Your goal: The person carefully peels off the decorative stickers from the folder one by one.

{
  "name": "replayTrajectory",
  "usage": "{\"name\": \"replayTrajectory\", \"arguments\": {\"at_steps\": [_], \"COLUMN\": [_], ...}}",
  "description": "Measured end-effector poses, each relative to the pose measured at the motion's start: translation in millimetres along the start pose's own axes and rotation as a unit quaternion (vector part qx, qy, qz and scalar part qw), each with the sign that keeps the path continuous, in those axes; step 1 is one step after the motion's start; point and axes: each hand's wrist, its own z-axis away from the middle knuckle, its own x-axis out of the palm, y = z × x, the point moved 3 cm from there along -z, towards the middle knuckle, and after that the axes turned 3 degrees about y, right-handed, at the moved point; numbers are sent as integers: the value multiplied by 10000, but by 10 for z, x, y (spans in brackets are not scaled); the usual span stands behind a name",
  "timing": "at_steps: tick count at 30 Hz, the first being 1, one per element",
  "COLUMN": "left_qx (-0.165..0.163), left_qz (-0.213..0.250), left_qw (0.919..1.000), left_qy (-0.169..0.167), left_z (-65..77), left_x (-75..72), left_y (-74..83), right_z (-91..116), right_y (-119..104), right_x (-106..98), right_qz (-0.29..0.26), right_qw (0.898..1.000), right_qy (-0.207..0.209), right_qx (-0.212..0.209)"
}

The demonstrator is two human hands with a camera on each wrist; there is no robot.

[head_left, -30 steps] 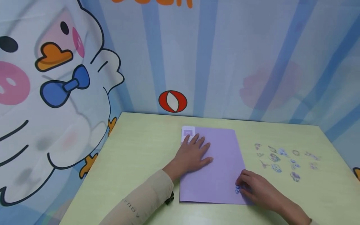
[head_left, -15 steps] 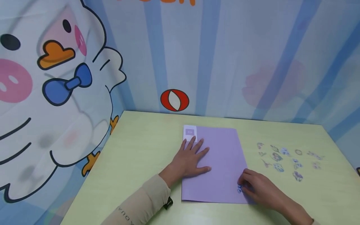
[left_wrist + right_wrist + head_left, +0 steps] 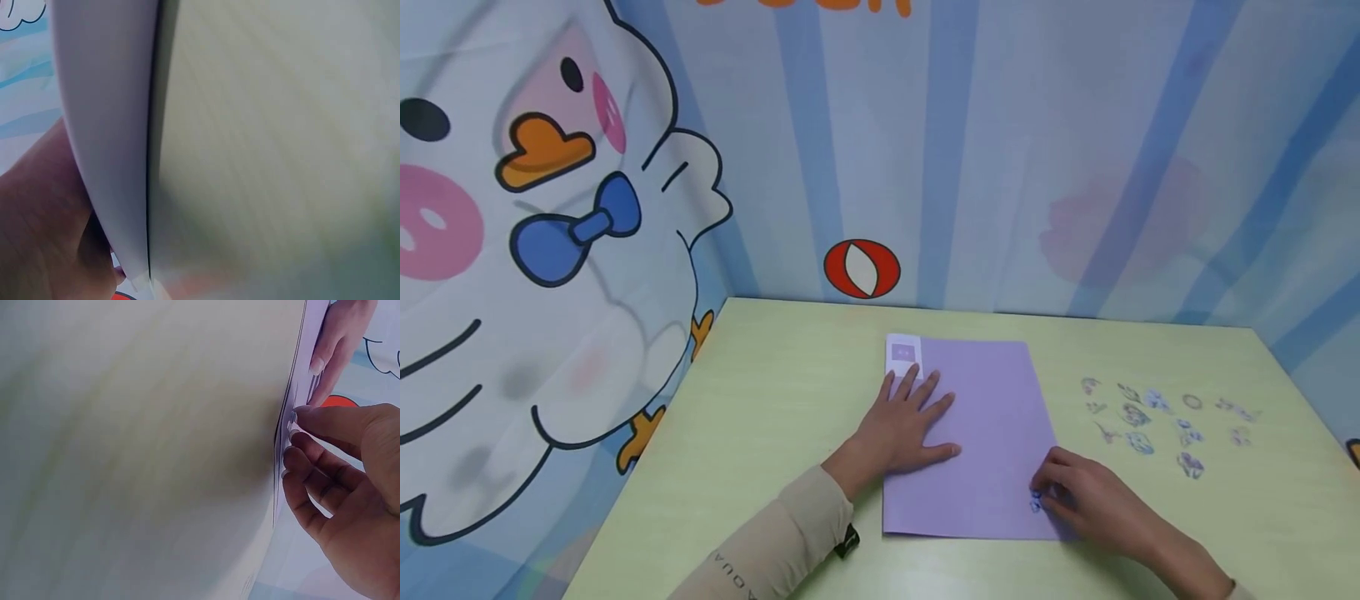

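A purple sheet or folder (image 3: 977,417) lies upright on the table in the head view, with a white printed label (image 3: 902,354) at its top left corner. My left hand (image 3: 902,429) rests flat on its left half, fingers spread, fingertips reaching the label's lower edge. Near the lower right edge, my right hand (image 3: 1090,504) pinches a small blue sticker (image 3: 1036,501) against the sheet; the fingers partly cover it. In the right wrist view the thumb and curled fingers (image 3: 325,478) meet at the sheet's edge.
To the right of the sheet, several small flat cut-out stickers (image 3: 1137,442) are spread over the pale yellow table (image 3: 790,367). Behind the table rises a blue striped cloth (image 3: 1000,167) with a cartoon bird printed at left.
My left hand has slid slightly down and turned a little, showing more of the white label. My right hand stays at the sheet's lower right edge with the sticker.
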Motion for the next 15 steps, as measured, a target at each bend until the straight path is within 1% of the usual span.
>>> {"name": "replayTrajectory", "arguments": {"at_steps": [7,15], "left_qx": [-27,23], "left_qz": [41,134], "left_qw": [10000,9999], "left_qy": [-17,55], "left_z": [12,17], "left_x": [2,2], "left_y": [-10,-11], "right_z": [-63,-101], "right_y": [-10,2], "right_x": [5,28], "right_qz": [-58,25], "right_qw": [9999,9998], "right_qy": [-116,-51], "right_qx": [79,-173]}}
